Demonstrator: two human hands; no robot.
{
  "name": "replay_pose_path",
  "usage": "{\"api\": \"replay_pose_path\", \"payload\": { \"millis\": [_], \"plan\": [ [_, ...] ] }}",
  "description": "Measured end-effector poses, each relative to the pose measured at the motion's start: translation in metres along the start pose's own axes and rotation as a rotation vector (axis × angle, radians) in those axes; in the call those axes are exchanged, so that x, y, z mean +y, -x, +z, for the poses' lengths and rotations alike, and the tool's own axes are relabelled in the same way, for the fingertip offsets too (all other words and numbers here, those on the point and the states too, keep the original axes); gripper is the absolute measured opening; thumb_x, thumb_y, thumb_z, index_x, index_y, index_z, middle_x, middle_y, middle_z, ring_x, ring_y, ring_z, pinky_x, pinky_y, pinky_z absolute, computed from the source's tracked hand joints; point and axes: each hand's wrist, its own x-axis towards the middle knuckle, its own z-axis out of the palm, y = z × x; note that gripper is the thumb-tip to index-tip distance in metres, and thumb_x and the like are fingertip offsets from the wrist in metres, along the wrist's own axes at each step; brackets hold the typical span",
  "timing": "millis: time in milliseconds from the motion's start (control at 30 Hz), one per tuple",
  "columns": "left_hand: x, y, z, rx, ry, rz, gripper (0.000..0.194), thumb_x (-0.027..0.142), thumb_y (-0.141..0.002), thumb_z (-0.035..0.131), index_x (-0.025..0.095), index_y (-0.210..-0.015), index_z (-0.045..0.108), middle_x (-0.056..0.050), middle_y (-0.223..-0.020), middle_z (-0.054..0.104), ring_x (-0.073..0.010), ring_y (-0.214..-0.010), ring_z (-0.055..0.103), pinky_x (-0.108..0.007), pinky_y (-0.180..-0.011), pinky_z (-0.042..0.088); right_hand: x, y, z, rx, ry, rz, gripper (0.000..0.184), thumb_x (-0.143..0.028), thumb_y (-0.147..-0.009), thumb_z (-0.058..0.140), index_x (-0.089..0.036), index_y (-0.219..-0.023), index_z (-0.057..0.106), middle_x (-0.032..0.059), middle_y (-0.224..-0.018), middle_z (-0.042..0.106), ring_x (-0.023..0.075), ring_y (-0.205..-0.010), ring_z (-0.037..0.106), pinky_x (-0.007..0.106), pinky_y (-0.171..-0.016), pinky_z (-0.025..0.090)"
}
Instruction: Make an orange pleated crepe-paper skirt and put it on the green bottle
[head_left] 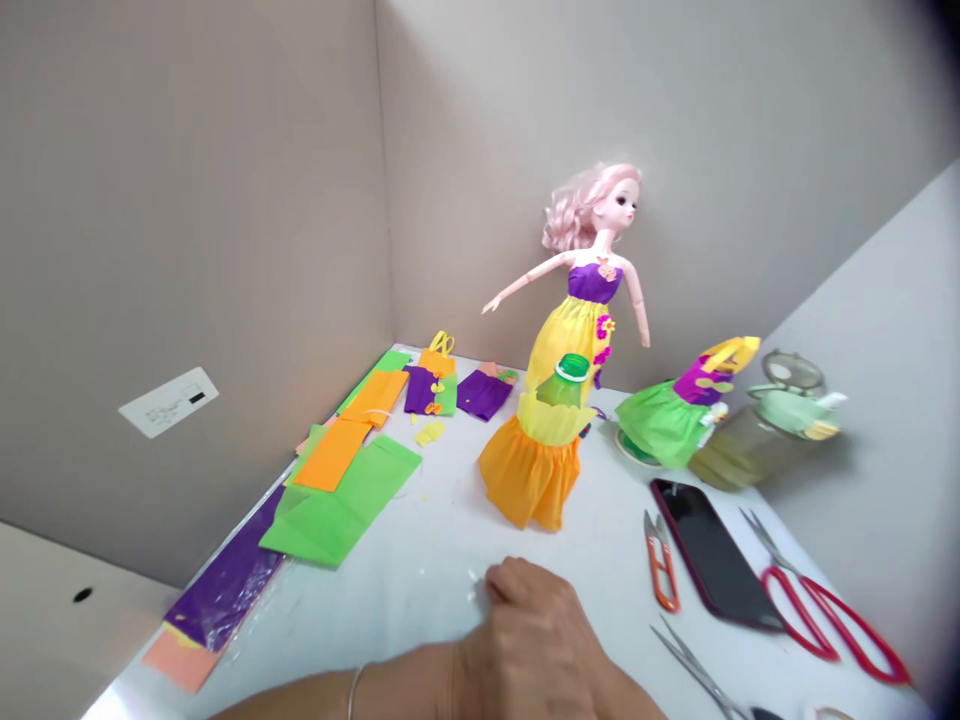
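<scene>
My left hand (531,668) and my right hand (536,592) overlap at the bottom middle of the head view, low over the white table. A thin bracelet (352,692) circles my left wrist. Motion smears the left hand, which covers part of the right, and its fingers cannot be made out. My right hand is closed with its fingers curled; whatever they may hold is hidden. Beyond them stands a green bottle (562,385) dressed in a yellow and orange skirt (531,470). Behind it is a pink-haired doll (592,280) in a purple and yellow dress.
Orange pieces (330,455), a green sheet (352,500) and a wrapped purple sheet (232,570) lie left. On the right are orange snips (661,570), a phone (716,550), red-handled scissors (817,600), grey scissors (697,670), a small green-skirted dress (667,420) and a jar (739,440).
</scene>
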Motion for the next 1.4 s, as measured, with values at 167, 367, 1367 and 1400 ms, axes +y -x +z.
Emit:
{"api": "replay_pose_path", "payload": {
  "millis": [167,367,1367,1400],
  "plan": [
    [0.026,-0.065,0.042,-0.015,0.072,-0.065,0.023,0.051,-0.093,0.058,0.033,-0.092,0.072,-0.002,-0.066,0.065,-0.0229,-0.069,0.061,-0.035,-0.057,0.051,0.005,-0.006,-0.029,0.005,-0.043,0.094,0.014,-0.022,-0.102,0.043,-0.023,-0.092,0.053,-0.0001,-0.078,0.063,0.0147,-0.066,0.061,0.026,-0.063,0.048],
    [0.034,-0.063,0.044,-0.027,0.091,-0.140,0.022,0.043,-0.097,0.051,0.035,-0.101,0.072,-0.003,-0.074,0.068,-0.0246,-0.075,0.064,-0.037,-0.059,0.051,-0.007,-0.009,-0.031,-0.066,-0.078,-0.003,0.014,-0.026,-0.098,0.055,-0.020,-0.111,0.056,0.0059,-0.094,0.065,0.0184,-0.081,0.064,0.028,-0.072,0.053],
    [-0.010,0.019,-0.103,-0.567,0.245,-0.327,0.032,0.022,-0.090,0.058,0.019,-0.059,0.050,0.003,-0.062,0.062,-0.0124,-0.058,0.051,-0.024,-0.060,0.037,-0.006,-0.005,-0.019,-0.235,0.037,-0.037,0.012,-0.010,-0.085,0.049,-0.022,-0.083,0.049,-0.0017,-0.073,0.062,0.0144,-0.058,0.059,0.024,-0.054,0.039],
    [-0.017,0.017,-0.117,-0.587,0.189,-0.389,0.028,0.022,-0.091,0.054,0.019,-0.064,0.052,0.002,-0.067,0.064,-0.0137,-0.063,0.054,-0.024,-0.062,0.038,-0.007,-0.005,-0.019,-0.233,0.036,-0.034,0.013,-0.010,-0.088,0.047,-0.022,-0.083,0.049,-0.0008,-0.074,0.062,0.0150,-0.059,0.060,0.024,-0.054,0.039]
  ]
}}
